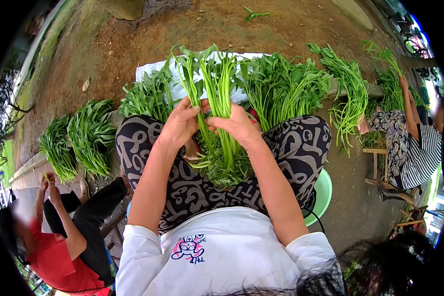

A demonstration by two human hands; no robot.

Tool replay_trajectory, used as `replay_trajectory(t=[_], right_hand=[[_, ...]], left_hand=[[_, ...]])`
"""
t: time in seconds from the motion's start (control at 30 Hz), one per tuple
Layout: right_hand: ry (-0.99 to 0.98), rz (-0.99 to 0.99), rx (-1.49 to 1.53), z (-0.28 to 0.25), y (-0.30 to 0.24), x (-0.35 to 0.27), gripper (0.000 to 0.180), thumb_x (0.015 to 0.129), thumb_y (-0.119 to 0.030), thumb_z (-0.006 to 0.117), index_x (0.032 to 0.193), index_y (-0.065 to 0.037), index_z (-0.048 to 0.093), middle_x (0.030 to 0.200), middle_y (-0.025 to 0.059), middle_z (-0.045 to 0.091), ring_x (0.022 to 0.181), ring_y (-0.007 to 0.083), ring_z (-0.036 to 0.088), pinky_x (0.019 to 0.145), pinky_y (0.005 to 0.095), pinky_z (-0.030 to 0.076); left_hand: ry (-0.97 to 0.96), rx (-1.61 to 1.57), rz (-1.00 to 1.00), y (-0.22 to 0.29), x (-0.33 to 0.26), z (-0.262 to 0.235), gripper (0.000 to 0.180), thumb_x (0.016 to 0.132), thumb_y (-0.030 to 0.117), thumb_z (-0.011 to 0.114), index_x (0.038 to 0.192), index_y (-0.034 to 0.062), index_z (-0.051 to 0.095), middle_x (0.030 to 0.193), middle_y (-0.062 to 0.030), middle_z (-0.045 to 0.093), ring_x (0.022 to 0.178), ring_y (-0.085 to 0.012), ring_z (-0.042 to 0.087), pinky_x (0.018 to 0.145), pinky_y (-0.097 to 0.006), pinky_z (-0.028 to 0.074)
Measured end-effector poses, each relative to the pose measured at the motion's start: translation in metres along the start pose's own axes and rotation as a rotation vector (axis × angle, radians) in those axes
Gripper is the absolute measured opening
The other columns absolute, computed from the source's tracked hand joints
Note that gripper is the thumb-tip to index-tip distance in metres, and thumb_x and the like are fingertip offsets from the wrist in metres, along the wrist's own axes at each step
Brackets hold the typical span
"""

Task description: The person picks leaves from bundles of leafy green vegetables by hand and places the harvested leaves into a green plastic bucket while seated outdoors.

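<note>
Between my knees, both hands hold long-stemmed leafy greens that look like water spinach, with the leaves pointing away from me. My left hand [180, 122] is closed on a few stalks [190, 81], thumb pressed against the stems. Close beside it, my right hand [238, 124] grips a thicker bunch of water spinach [221, 86], its thumb across the pale stems. The lower stem ends hang over a heap of loose green bits [224, 173] between my thighs. Beyond my hands, more greens lie at left [145, 98] and right [286, 86] on a white sheet [182, 91].
Further piles of greens lie at left [90, 135] and right [348, 89] along a low kerb. A pale green basin [323, 195] stands by my right hip. Seated people, one in red [59, 256] at left and one in stripes [424, 158] at right, handle greens too.
</note>
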State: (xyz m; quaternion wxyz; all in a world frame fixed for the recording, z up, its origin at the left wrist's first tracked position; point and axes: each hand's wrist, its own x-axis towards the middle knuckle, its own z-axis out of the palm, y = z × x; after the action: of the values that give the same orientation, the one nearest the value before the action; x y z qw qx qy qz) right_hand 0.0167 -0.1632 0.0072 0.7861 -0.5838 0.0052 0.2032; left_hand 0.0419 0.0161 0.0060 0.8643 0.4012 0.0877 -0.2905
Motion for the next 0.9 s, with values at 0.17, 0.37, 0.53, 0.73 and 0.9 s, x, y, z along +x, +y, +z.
replay_trajectory(t=[0.17, 0.37, 0.53, 0.73, 0.9], right_hand=[[0.197, -0.247, -0.286, 0.001, 0.027, 0.011, 0.043, 0.068, -0.008, 0.071, 0.107, 0.003, 0.056, 0.091, 0.0124, 0.065, 0.079, 0.0244, 0.063, 0.073, 0.0357, 0.050], [0.348, -0.187, -0.557, 0.014, 0.010, 0.003, 0.044, 0.068, -0.012, 0.071, 0.106, 0.002, 0.054, 0.094, 0.0210, 0.065, 0.087, 0.0385, 0.063, 0.077, 0.0416, 0.049], [0.372, -0.064, -0.683, 0.014, 0.003, 0.001, 0.044, 0.071, -0.011, 0.069, 0.110, 0.002, 0.054, 0.095, 0.0143, 0.066, 0.086, 0.0234, 0.065, 0.078, 0.0341, 0.050], [0.326, -0.178, -0.401, -0.012, 0.004, 0.003, 0.044, 0.067, -0.019, 0.066, 0.104, 0.002, 0.056, 0.091, 0.0190, 0.065, 0.084, 0.0335, 0.063, 0.078, 0.0383, 0.048], [0.386, -0.202, -0.352, -0.027, -0.009, 0.001, 0.037, 0.067, -0.010, 0.065, 0.102, 0.001, 0.058, 0.088, 0.0093, 0.064, 0.078, 0.0176, 0.059, 0.075, 0.0307, 0.047]], left_hand=[[0.042, -0.005, 0.034, -0.008, 0.002, 0.007, 0.035, 0.094, 0.003, 0.052, 0.127, 0.0123, 0.049, 0.122, -0.0052, 0.056, 0.110, -0.0189, 0.054, 0.089, -0.042, 0.047], [0.041, 0.037, 0.042, -0.013, 0.007, 0.010, 0.038, 0.093, 0.006, 0.054, 0.130, 0.0137, 0.049, 0.118, -0.0024, 0.058, 0.109, -0.0163, 0.055, 0.087, -0.039, 0.048], [0.089, 0.187, 0.036, -0.014, 0.006, 0.012, 0.039, 0.094, 0.010, 0.055, 0.132, 0.0121, 0.048, 0.117, -0.0023, 0.058, 0.105, -0.0147, 0.056, 0.085, -0.034, 0.049], [0.123, 0.178, 0.013, -0.007, 0.001, 0.003, 0.039, 0.096, 0.012, 0.052, 0.134, 0.0077, 0.045, 0.109, -0.0026, 0.058, 0.096, -0.0148, 0.059, 0.080, -0.032, 0.050], [0.410, 0.310, 0.078, -0.005, 0.005, -0.015, 0.033, 0.097, 0.005, 0.044, 0.129, 0.0052, 0.050, 0.103, -0.0037, 0.058, 0.082, -0.0113, 0.059, 0.069, -0.024, 0.049]])
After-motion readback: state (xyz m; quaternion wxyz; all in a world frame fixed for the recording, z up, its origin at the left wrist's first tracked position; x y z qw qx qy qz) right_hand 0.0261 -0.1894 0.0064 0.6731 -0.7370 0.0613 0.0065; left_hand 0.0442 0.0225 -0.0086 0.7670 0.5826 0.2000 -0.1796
